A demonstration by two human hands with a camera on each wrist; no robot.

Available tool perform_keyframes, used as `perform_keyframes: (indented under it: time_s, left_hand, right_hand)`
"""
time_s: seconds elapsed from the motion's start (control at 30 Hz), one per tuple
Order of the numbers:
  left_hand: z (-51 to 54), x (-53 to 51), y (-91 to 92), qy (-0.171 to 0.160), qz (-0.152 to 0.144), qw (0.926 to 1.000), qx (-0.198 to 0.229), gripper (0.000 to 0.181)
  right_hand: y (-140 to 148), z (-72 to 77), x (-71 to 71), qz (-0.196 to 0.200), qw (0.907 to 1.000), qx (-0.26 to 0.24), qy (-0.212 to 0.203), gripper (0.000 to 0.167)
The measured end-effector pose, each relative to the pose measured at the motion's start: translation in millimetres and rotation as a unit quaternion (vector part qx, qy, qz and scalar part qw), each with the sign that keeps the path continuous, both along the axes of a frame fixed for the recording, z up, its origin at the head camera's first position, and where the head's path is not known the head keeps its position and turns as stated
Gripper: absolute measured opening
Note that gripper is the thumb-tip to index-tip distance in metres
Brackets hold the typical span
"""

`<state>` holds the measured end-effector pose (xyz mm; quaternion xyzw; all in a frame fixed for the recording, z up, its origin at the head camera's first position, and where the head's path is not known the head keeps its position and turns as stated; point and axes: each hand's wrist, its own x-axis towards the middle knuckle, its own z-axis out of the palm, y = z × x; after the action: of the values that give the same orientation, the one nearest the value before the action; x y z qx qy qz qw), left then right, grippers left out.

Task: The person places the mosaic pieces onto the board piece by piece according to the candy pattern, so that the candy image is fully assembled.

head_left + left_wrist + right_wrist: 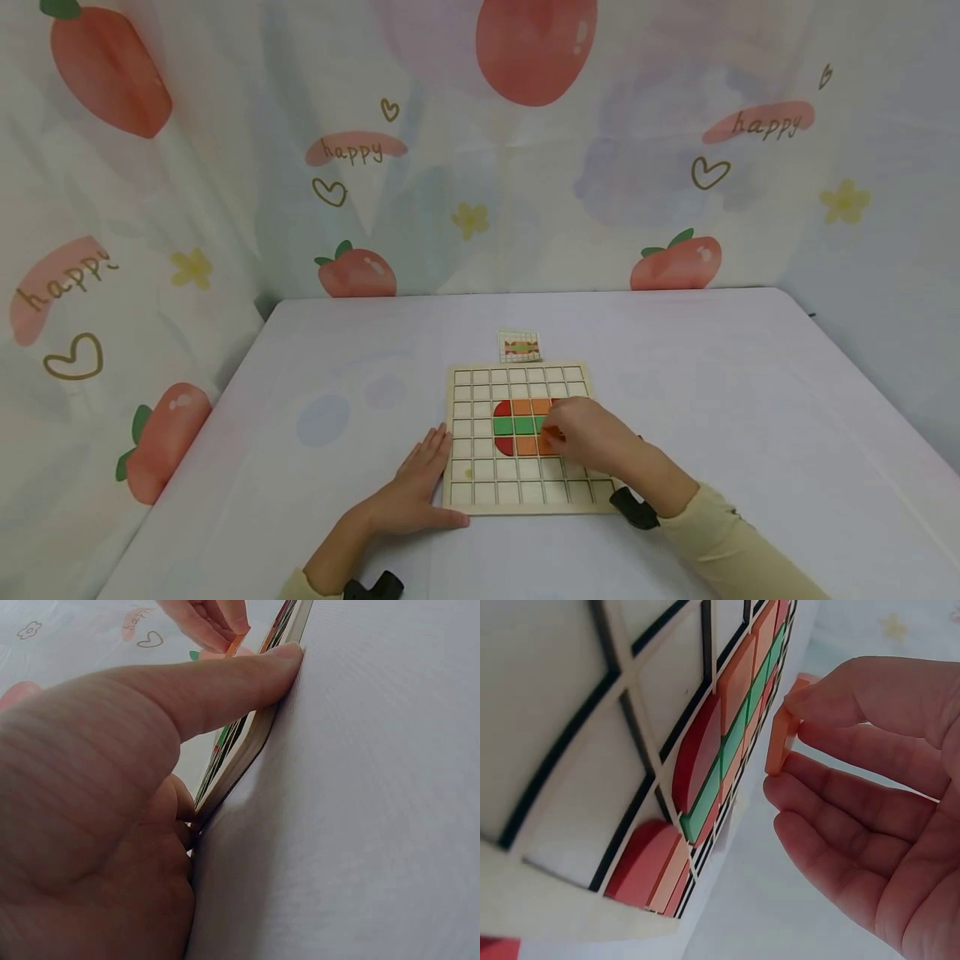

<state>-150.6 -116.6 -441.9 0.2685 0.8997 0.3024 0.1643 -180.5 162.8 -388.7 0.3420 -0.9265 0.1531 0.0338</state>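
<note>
A wooden grid board (480,493) lies on the white table, with red, orange and green tiles in its middle cells. The red tiles (699,754) have rounded corners; the green tiles (513,426) form a row between orange tiles (737,682). Above the board, my right hand (592,433) pinches an orange tile (781,739) between thumb and fingers, apart from the cells in the right wrist view. My left hand (412,492) rests at the board's left edge with fingers extended. Its thumb (240,682) touches the front edge near the corner.
Just behind the board lies a small card (521,347) printed with a coloured grid pattern. A patterned cloth (510,183) hangs behind and to the left of the table (360,333). Something red (496,949) shows beyond the board's edge in the right wrist view.
</note>
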Motion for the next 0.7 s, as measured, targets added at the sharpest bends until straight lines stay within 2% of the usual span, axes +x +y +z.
perform_keyframes:
  time_s: [0.23, 0.53, 0.7]
  left_hand:
    - [0.1, 0.4, -0.5, -0.001, 0.001, 1.0000, 0.000, 0.109]
    - [-0.7, 0.0, -0.3, -0.001, 0.003, 1.0000, -0.003, 0.109]
    - [-0.7, -0.5, -0.2, -0.002, 0.002, 1.0000, -0.003, 0.109]
  right_hand:
    - [-11, 0.2, -1.9, 0.014, 0.9999, 0.003, 0.006, 0.014]
    - [-23, -0.9, -4.4, 0.013, 0.9998, -0.012, -0.011, 0.007]
    - [-28, -1.7, -6.2, 0.015, 0.9996, -0.011, -0.018, 0.011]
